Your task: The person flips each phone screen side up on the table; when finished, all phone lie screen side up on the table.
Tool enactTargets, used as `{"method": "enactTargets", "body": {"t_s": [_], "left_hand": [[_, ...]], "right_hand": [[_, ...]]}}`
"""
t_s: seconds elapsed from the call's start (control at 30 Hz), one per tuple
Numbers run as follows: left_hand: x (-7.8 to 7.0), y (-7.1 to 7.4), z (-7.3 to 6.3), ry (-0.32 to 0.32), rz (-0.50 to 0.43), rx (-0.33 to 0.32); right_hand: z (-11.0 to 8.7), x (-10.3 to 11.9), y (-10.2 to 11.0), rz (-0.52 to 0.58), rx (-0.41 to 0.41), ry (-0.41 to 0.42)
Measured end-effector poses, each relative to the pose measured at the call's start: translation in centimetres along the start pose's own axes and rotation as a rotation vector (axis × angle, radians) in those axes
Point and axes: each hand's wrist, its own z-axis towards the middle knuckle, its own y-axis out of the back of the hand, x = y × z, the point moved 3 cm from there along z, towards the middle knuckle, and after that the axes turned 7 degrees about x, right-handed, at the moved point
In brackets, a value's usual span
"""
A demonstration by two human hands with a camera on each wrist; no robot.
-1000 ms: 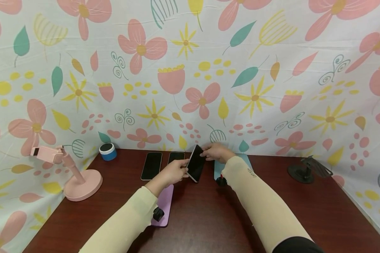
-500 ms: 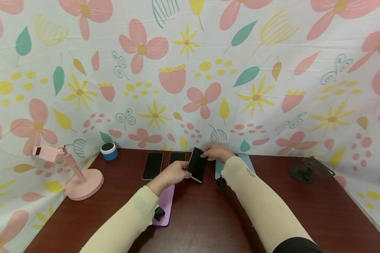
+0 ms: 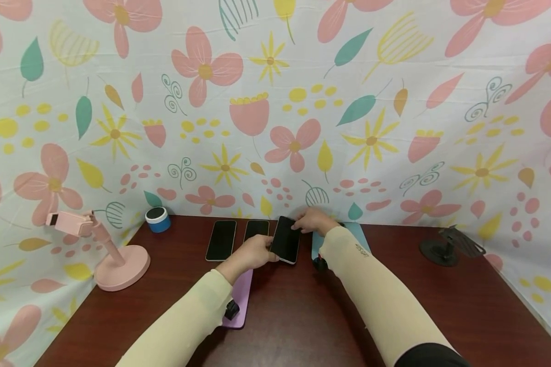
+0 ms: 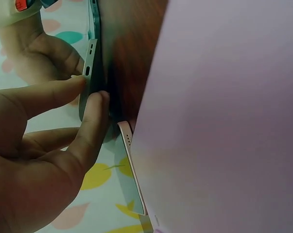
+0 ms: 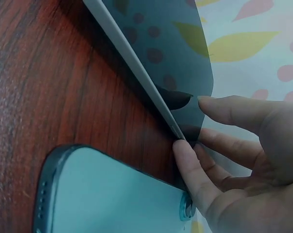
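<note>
Both hands hold a smartphone (image 3: 286,238) with a dark glossy screen and a pale frame, at the back middle of the table. My left hand (image 3: 255,251) pinches its lower left edge; in the left wrist view the thumb and forefinger meet the end with the charging port. At its upper right corner, my right hand (image 3: 315,221) has the thumb over the screen and a forefinger at the edge. The right wrist view shows the phone's frame (image 5: 136,65) tilted close over the wood. Beside it lies a light blue phone (image 5: 112,189), partly hidden by my right arm in the head view.
Two dark-screened phones, one full (image 3: 221,240) and one half hidden (image 3: 256,227), lie left. A purple flat slab (image 3: 242,293) sits under my left wrist. A pink stand (image 3: 121,267), a blue jar (image 3: 158,220) and a black stand (image 3: 441,251) stand around. Patterned cloth hangs behind.
The held smartphone has been lowered and turned straighter, its top end coming down and its bottom end shifting slightly right. My left hand has moved a little right with it.
</note>
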Motion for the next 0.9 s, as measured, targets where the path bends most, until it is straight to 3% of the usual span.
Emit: {"method": "enactTargets", "body": {"t_s": [0.27,0.7,0.9], "left_hand": [[-0.35,-0.14,0.24,0.022,0.097,-0.011],[-0.41,-0.13,0.06,0.07,0.163,0.009],[-0.9,-0.38,0.3,0.035,0.304,0.003]], "right_hand": [[-0.07,0.1,0.08,-0.045,-0.006,-0.008],[-0.16,0.36,0.1,-0.126,0.004,-0.03],[-0.18,0.57,0.03,-0.159,-0.004,-0.019]]}}
